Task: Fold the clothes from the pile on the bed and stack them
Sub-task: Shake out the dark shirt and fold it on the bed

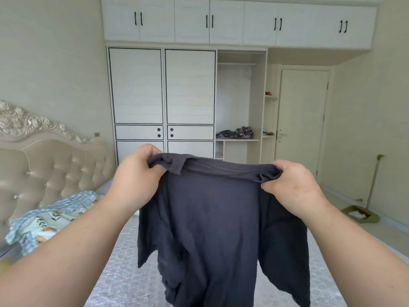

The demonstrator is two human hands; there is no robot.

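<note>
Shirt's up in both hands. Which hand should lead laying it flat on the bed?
Probably neither alone: left hand and right hand each grip a shoulder of the dark shirt, level, above the bed.

no readable text, no labels, no brands, no numbers, no signs anywhere

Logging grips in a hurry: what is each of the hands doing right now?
Left hand: closed, holding one shoulder of the dark shirt.
Right hand: closed, holding the other shoulder of the shirt, which hangs above the bed.
</note>
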